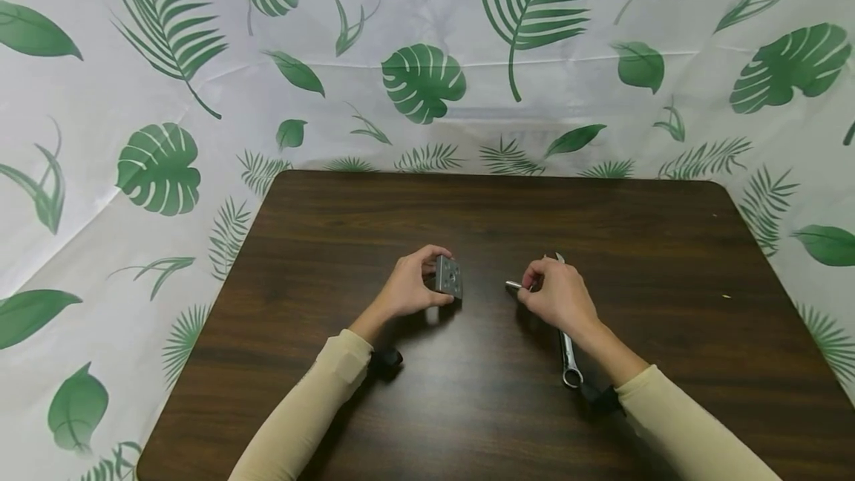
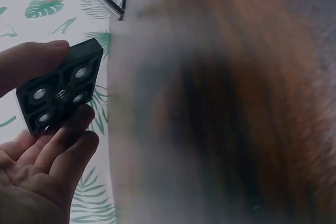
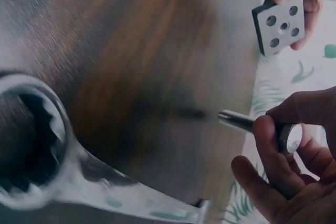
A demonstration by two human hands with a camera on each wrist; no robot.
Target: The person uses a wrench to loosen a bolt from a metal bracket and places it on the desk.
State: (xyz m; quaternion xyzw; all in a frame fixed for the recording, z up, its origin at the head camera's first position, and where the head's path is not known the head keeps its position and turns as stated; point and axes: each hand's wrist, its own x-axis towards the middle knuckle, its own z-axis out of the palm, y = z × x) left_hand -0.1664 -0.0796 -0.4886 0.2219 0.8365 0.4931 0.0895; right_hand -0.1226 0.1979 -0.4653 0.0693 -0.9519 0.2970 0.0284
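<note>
My left hand (image 1: 409,286) grips a small square plate (image 1: 450,277) by its edges, thumb against fingers, holding it on edge. The plate has a hole in each corner and one in its centre. One face looks light grey in the right wrist view; the other, ribbed face (image 2: 86,57) is dark in the left wrist view. To the right, my right hand (image 1: 559,292) pinches a hex bolt (image 3: 239,120) near its head, its threaded end pointing toward the plate. Plate and bolt are apart. Partly hidden below the right hand lies a combination wrench (image 1: 568,358).
Both hands are over a dark wood-grain table (image 1: 427,407) with rounded far corners. A white cloth with green leaf prints (image 1: 347,106) hangs behind and beside it. A tiny pale speck (image 1: 726,296) lies on the table's right side.
</note>
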